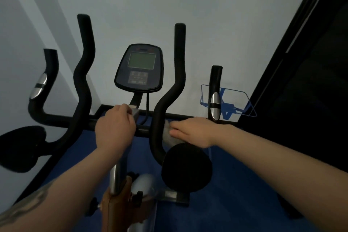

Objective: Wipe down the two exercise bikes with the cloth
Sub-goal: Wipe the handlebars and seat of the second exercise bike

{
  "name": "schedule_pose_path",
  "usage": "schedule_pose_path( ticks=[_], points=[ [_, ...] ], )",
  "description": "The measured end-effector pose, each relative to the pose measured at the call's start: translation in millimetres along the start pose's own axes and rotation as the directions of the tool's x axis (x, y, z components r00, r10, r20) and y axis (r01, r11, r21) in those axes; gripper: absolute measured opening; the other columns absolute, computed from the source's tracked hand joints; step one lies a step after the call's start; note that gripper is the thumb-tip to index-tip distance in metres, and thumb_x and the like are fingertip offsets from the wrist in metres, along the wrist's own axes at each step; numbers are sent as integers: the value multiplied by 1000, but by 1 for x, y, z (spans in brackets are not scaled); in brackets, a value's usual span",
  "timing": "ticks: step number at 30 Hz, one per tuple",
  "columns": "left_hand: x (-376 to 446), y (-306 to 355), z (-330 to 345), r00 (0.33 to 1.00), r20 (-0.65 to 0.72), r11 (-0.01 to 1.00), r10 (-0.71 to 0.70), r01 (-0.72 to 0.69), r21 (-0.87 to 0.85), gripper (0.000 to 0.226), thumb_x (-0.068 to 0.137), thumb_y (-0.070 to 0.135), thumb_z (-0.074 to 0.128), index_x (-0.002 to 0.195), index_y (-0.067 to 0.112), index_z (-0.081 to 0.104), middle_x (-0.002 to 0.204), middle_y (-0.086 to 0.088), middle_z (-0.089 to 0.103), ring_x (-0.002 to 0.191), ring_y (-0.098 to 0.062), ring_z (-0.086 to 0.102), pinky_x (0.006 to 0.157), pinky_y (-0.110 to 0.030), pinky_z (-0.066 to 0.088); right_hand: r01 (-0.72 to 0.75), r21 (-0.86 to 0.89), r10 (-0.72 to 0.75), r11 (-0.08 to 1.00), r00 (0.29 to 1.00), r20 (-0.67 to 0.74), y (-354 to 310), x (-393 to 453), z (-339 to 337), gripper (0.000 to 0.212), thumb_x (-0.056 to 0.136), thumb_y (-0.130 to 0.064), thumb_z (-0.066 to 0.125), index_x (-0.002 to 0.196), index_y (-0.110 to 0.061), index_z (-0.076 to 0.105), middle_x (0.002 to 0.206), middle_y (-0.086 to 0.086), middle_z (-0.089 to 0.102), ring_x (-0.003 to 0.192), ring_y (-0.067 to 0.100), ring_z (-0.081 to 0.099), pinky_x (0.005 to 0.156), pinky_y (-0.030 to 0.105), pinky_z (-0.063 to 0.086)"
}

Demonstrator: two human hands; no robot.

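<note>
Head view, left to right: at nine o'clock a black elbow pad point(20, 148) hangs beside the outer grip with its silver pulse sensor point(39, 85). The exercise bike point(82, 73) fills the middle, its handlebar crossbar point(62, 119) running toward three o'clock. The left hand point(114, 129) grips the crossbar just below the console point(139, 68), fingers point(124, 110) curled over the bar. Right of centre, the right hand point(192, 132) lies with fingers straight, pressing the grey cloth point(168, 134) onto the crossbar, touching the inner right upright point(170, 92). A round black pad point(187, 167) sits at five o'clock of the cloth. At three o'clock a blue wire rack point(228, 102) stands on the blue floor point(235, 184).
</note>
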State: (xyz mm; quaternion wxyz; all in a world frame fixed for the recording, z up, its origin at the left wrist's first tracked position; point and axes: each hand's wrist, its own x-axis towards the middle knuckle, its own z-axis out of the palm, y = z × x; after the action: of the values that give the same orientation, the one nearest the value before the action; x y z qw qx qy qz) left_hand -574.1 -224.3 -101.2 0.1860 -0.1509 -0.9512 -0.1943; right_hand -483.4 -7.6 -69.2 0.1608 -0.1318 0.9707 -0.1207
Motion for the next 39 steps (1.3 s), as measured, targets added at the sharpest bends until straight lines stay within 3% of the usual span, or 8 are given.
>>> schedule_pose_path(
  ticks=[6,13,20,23,27,30,35,39],
  points=[
    [-2,3,0,999,-26,998,43,-42,41,15,91,14,50,94,11,64,90,-5,66,75,-25,58,60,-35,37,126,-350,-132,928,991,9,14,-11,-3,43,100,-56,25,119,-20,38,78,-10,47,67,10,48,70,35,45],
    [-10,4,-7,990,-143,999,11,-18,-47,12,88,12,55,93,8,65,90,-7,65,76,-27,59,65,-39,45,119,-189,-121,975,993,1,1,16,-2,43,101,-52,28,118,-16,45,76,-10,45,72,14,50,67,32,37],
    [-14,7,-9,982,-182,994,-39,20,-105,7,84,6,60,83,9,66,79,-5,64,68,-24,59,56,-38,48,196,-415,-181,888,981,77,23,-4,-6,43,97,-60,20,109,-22,36,72,-9,46,60,9,46,66,34,46],
    [-14,7,-8,985,-172,997,-11,-2,-76,7,83,6,61,79,9,65,75,-4,62,67,-23,58,54,-37,47,193,-337,-195,922,980,27,9,15,0,46,100,-56,22,116,-18,41,70,-10,40,61,9,41,68,33,41],
    [-14,8,-6,988,-149,997,-34,23,-74,9,88,12,57,89,11,65,82,-3,63,75,-21,58,58,-34,44,159,-238,-169,958,985,-22,9,5,1,44,101,-54,24,121,-21,44,90,-4,57,84,18,58,80,41,49],
    [-19,0,-4,994,-103,991,-43,30,-130,13,94,18,49,98,14,61,90,1,60,83,-17,55,63,-32,42,161,-250,-175,955,984,-36,26,-16,-3,44,100,-54,21,118,-26,49,93,-8,61,83,13,59,81,36,48],
    [-29,-7,-4,977,-62,976,206,-209,-59,18,92,14,48,101,9,62,97,-6,64,91,-23,58,79,-37,47,96,-421,-183,902,968,-171,9,-1,14,29,104,-46,25,117,-24,38,79,-7,47,75,21,59,69,42,53],
    [-33,-8,-10,956,-53,955,289,-291,-49,30,89,18,44,103,7,68,106,-8,68,100,-27,62,90,-42,48,33,-163,-62,986,982,-176,2,7,5,44,100,-55,20,103,-27,53,84,-1,60,81,21,61,76,41,49]
  ],
)
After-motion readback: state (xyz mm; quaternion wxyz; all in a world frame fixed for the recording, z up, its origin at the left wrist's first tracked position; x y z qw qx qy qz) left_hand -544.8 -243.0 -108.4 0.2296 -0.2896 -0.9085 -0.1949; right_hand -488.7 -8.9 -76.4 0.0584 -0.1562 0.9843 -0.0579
